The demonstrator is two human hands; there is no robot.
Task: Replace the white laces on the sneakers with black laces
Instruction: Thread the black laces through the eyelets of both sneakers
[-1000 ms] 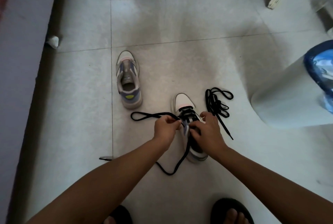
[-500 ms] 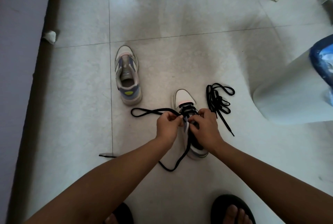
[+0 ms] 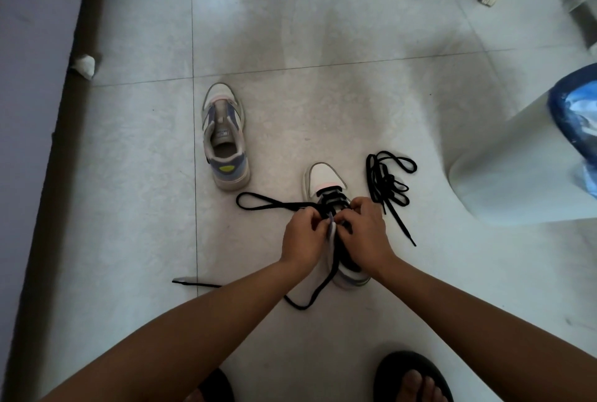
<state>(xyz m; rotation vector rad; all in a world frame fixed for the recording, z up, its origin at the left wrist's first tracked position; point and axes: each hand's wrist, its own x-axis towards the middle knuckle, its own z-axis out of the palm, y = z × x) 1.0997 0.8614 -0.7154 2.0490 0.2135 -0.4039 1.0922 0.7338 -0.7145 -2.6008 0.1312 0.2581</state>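
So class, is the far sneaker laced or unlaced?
Unlaced: the far sneaker shows a bare tongue and eyelets, with no lace through them.

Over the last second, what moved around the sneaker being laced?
The left hand and right hand closed together over the sneaker, both pinching the black lace. The spare lace and other sneaker stayed put.

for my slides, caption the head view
Both hands thread a black lace through one sneaker on tile.
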